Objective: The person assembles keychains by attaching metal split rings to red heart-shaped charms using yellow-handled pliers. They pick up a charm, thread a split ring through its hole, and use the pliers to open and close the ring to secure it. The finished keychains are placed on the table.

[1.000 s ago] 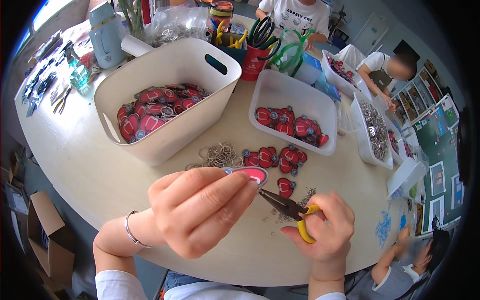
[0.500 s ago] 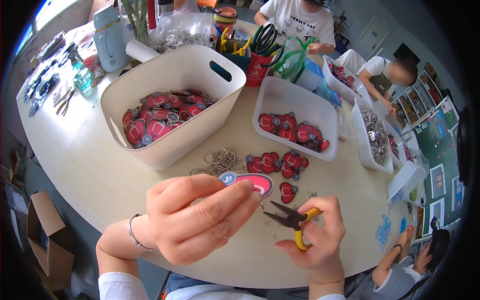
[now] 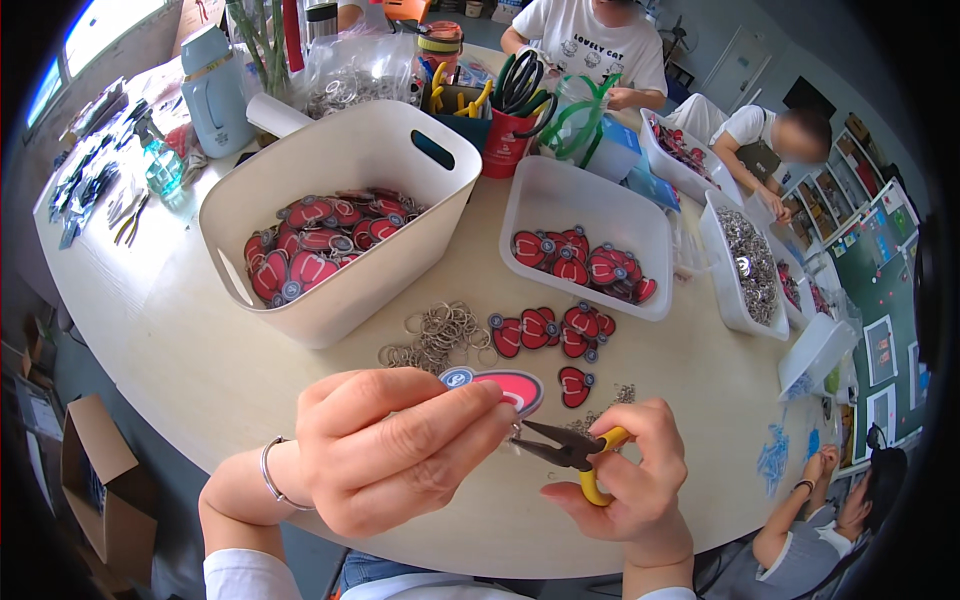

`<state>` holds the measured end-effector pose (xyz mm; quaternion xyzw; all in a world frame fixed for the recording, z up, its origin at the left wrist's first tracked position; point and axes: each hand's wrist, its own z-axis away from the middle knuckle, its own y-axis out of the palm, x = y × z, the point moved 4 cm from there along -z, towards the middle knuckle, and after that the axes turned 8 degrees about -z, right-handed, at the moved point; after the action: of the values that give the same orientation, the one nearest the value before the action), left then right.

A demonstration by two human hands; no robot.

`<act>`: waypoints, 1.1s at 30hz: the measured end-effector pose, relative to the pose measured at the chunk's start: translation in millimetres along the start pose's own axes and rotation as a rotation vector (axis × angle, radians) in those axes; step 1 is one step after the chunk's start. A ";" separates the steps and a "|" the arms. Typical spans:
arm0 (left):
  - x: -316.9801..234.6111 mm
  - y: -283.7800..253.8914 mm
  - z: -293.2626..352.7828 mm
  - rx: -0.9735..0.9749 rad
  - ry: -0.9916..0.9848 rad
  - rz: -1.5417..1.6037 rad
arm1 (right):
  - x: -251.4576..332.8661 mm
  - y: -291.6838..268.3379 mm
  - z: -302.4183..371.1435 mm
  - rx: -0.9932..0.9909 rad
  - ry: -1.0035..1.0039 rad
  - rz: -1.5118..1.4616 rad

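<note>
In front of me my left hand (image 3: pixel 405 440) pinches a flat red charm (image 3: pixel 520 388) with a pale border and a blue round end. Small metal links hang below its edge by my fingertips. My right hand (image 3: pixel 645 475) grips pliers (image 3: pixel 568 452) with yellow handles and dark jaws. The jaws are parted, their tips right beside the links; whether they touch cannot be told. Beyond my hands lie a heap of metal key rings (image 3: pixel 450 335) and several red charms (image 3: pixel 575 330). Tiny metal rings (image 3: pixel 622 394) are scattered near the pliers.
A deep white bin (image 3: pixel 340 310) holding finished-looking red charms stands at left, a shallower white tub (image 3: pixel 590 292) at centre. Behind are a red cup (image 3: pixel 507 145) of tools and a blue flask (image 3: pixel 215 100). More tubs line the right, where other people sit.
The pliers have moved left, bringing their open jaws up to the links under the charm. My left hand keeps its pinch, almost in place. The whole view has shifted slightly.
</note>
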<state>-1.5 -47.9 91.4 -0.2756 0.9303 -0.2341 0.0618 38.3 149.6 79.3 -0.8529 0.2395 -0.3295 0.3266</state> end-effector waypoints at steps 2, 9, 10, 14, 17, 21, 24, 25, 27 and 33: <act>-0.3 -0.2 0.4 -0.002 -0.008 -0.003 | 1.6 -1.0 -2.0 0.006 -0.014 0.008; -1.3 -1.1 1.1 0.008 -0.015 -0.009 | 1.9 2.8 -0.1 0.013 -0.019 0.018; -1.3 -0.9 1.4 0.009 -0.014 -0.010 | 2.0 2.9 -0.1 0.010 -0.022 0.017; -1.6 -1.6 0.6 0.007 -0.021 -0.002 | 2.9 2.8 -1.2 0.000 -0.032 0.010; -1.5 -1.9 1.1 0.002 -0.023 0.007 | 2.8 4.0 -0.6 0.004 -0.030 0.000; -2.4 -2.4 1.5 0.006 -0.033 0.019 | 3.2 6.4 1.1 0.009 -0.045 0.017; -2.7 -1.9 -2.8 -0.045 -0.033 0.037 | 5.1 9.6 2.7 -0.023 -0.059 0.033; -2.7 -2.0 -4.1 -0.071 -0.033 0.044 | 5.9 10.2 2.3 -0.029 -0.069 0.041; -2.8 -2.2 -3.9 -0.073 -0.028 0.045 | 7.1 10.7 2.1 -0.041 -0.089 0.058; -5.1 -5.2 3.5 0.020 -0.031 0.003 | 8.1 9.9 2.8 -0.052 -0.111 0.091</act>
<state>6.2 -50.4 90.6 -0.2773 0.9272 -0.2392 0.0793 43.8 139.0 73.9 -0.8662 0.2679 -0.2605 0.3318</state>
